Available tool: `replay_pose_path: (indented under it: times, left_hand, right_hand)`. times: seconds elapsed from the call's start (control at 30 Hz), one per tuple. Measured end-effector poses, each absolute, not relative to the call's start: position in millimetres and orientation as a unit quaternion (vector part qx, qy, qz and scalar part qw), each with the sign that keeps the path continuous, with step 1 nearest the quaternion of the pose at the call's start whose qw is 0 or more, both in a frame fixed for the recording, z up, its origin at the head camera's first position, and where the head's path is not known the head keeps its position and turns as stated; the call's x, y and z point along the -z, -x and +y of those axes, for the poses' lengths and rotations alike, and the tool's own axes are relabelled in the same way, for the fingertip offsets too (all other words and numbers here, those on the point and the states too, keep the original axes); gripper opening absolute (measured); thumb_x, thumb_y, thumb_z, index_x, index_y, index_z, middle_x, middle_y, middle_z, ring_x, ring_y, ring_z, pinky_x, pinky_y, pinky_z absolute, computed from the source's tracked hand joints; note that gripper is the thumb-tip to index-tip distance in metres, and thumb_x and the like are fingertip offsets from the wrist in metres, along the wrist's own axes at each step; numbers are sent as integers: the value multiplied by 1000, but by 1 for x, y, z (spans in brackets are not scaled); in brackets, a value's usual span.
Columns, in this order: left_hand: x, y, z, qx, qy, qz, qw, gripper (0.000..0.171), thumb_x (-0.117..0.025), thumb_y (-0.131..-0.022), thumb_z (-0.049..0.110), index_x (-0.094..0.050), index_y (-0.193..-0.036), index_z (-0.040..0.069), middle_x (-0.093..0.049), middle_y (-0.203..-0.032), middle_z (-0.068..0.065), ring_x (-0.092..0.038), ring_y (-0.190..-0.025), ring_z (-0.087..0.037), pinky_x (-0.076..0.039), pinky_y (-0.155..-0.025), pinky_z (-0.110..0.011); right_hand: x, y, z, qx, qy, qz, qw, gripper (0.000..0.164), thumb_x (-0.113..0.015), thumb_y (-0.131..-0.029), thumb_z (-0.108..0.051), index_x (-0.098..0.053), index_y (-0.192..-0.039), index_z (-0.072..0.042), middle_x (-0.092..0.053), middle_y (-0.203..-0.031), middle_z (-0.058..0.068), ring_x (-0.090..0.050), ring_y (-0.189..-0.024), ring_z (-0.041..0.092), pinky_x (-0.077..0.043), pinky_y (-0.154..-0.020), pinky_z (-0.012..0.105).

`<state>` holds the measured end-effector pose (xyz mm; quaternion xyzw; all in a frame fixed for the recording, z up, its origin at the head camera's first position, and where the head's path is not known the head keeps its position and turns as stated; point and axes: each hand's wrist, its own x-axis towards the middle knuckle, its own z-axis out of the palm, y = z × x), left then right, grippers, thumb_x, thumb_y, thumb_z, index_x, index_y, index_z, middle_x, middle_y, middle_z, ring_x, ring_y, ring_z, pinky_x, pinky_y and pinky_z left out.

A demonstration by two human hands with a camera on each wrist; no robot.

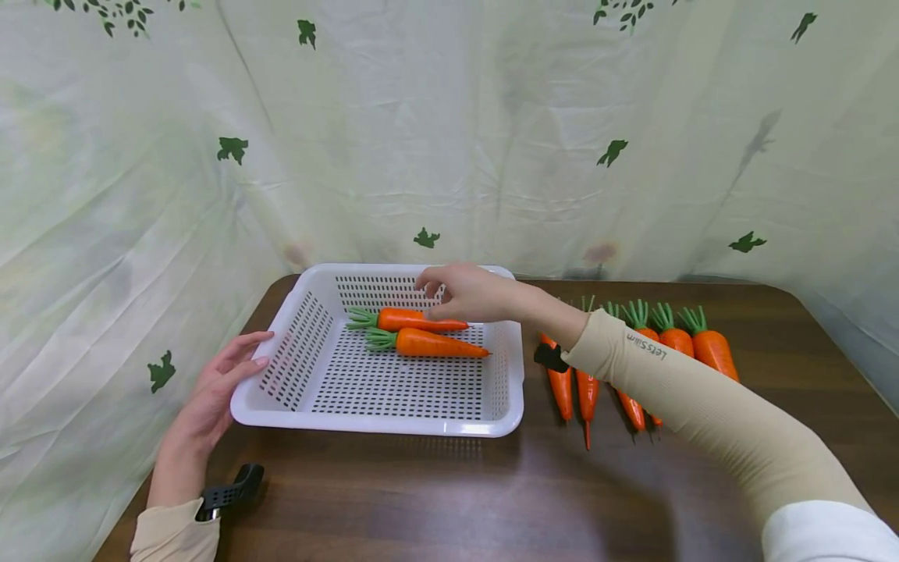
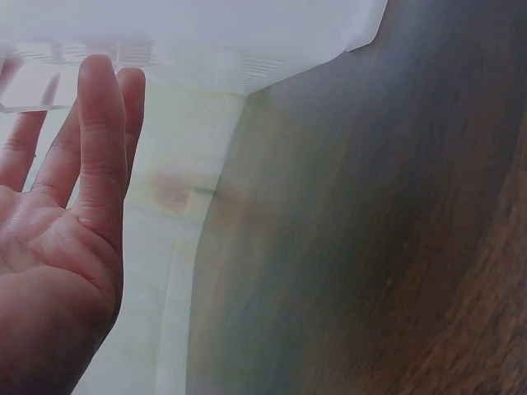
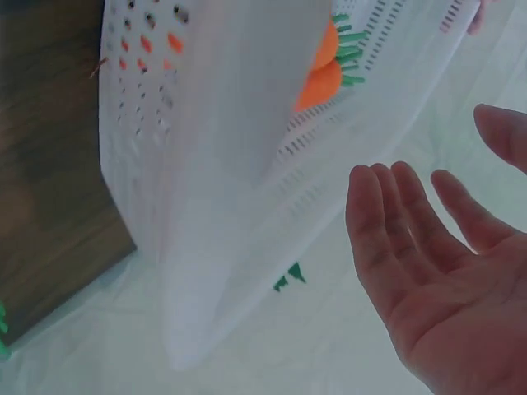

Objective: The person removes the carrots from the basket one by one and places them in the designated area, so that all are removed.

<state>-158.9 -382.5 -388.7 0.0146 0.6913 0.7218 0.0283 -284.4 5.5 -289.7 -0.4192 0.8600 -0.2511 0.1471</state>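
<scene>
Carrots (image 1: 444, 345) lie in two groups, a loose row at the right of the head view and a pair inside the white basket (image 1: 379, 428) at centre. Along the lower edge, nearest the wearer, runs the brown table (image 1: 421, 499). At lower left, the left hand (image 1: 218, 382) has its fingers straight and its fingertips at the basket's left rim; it is well apart from the row.

The row (image 1: 715, 351) lies on the table beyond the basket's right end, long axes running mostly up and down the frame, orange tips toward the lower edge, green tops toward the upper. The right sleeve (image 1: 674, 390) crosses above it and hides its middle.

The pair lies side by side toward the basket's far wall, long axes running left to right, tops left, tips right. Just above the farther one is the right hand (image 1: 470, 293), fingers loosely bent, holding nothing. This is the hand nearer the row, which lies to its right and lower in the frame. Behind everything, the pale curtain (image 1: 449, 172) fills the upper half.
</scene>
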Motion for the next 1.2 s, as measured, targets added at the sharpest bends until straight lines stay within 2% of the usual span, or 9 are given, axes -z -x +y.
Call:
replay_pose_path:
  times: [0.2,0.43,0.57,0.9,1.2]
  left_hand:
    - [387,160,-381,-723,-12,691,29,42,-53,-101,16,-46,-141,26,-42,-138,1,-61,-109,-14,-55,-82,-43]
    - [385,160,-382,-719,-5,694,32,43,-53,-102,18,-44,-142,27,-42,-138,2,-61,-108,-14,-55,-82,-44]
    - [385,159,-383,-720,-2,693,33,43,-53,-101,18,-45,-142,27,-41,-139,2,-61,-108,-13,-55,-82,-43]
    - [388,160,-384,-715,-16,698,24,42,-53,-101,15,-47,-142,25,-41,-139,1,-60,-109,-13,-55,-82,-40]
    - [389,159,-385,-714,-17,700,22,42,-54,-101,15,-48,-141,24,-45,-137,2,-60,-109,-13,-56,-82,-39]
  right_hand:
    - [296,285,-10,250,404,867,149,43,-62,-95,-29,-55,-134,-13,-61,-127,8,-59,-104,16,-52,-84,28]
    - [285,283,-25,244,397,873,146,44,-63,-95,-30,-54,-135,-12,-60,-126,7,-58,-107,18,-49,-91,31]
    - [284,282,-35,241,394,872,166,47,-63,-95,-31,-53,-136,-11,-60,-125,6,-56,-109,19,-47,-93,32]
    - [304,283,-52,244,372,873,200,43,-66,-93,-26,-57,-131,-8,-61,-115,4,-57,-97,18,-48,-84,30]
    - [324,286,-65,208,356,887,207,46,-70,-91,-23,-57,-132,-7,-62,-125,7,-57,-107,19,-48,-91,33]
